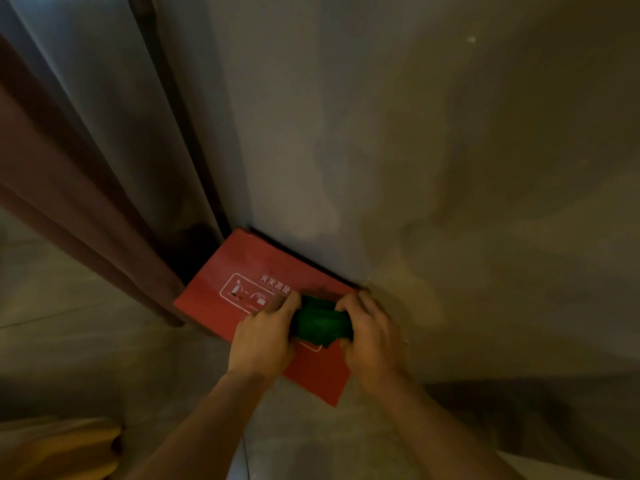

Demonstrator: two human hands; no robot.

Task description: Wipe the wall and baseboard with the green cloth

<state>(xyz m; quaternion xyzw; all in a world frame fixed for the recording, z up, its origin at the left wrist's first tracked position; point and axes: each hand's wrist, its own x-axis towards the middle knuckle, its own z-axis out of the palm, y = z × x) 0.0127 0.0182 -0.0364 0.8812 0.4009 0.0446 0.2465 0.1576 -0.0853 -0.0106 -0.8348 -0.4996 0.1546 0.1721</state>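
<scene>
Dim corner, warm light

A grey wall (346, 116) met a grey floor (86, 323); a brown curtain (69, 202) hung at left, and a red box (235, 282) stood against the wall.

The green cloth (320, 323) is bunched into a compact, creased wad, gripped at its left end by the left hand (261, 336) and at its right end by the right hand (372, 336), with only its middle section exposed between them. It sits low in the view, near the foot of the wall (381, 133), a plain grey-to-beige surface rising above it with faint mottled patches. The baseboard (301, 259) shows only as a thin dark strip along the wall's bottom edge, above and left of the cloth.
</scene>
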